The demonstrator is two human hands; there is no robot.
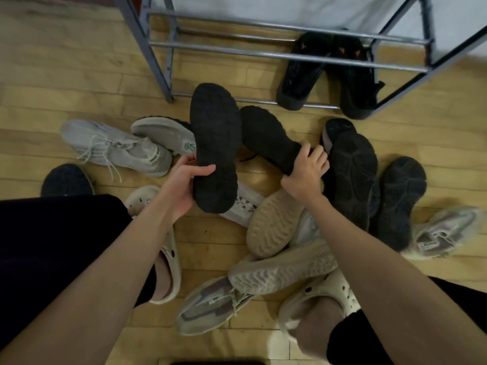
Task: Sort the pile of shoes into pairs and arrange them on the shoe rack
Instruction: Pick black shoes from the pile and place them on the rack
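Head view has your left hand gripping a black shoe at its heel end, sole up, thumb curled over the sole edge, while your right hand has its fingers wrapped round the heel of a second black shoe lying sole up on the floor just beside the first. Both look like a matching pair; judge them light, with stiff rubber soles and softer uppers, so hold at the heel or waist of the sole rather than the toe, where they would flop. Ahead, the shoe rack already carries one black pair at the right of its lowest bars, leaving open rail to the left. Mind the grey upright near the toe of your left shoe, and the crossbars above the lowest bars; go in low and level. Around your wrists the remaining pile crowds close, so lift straight up before swinging forward.
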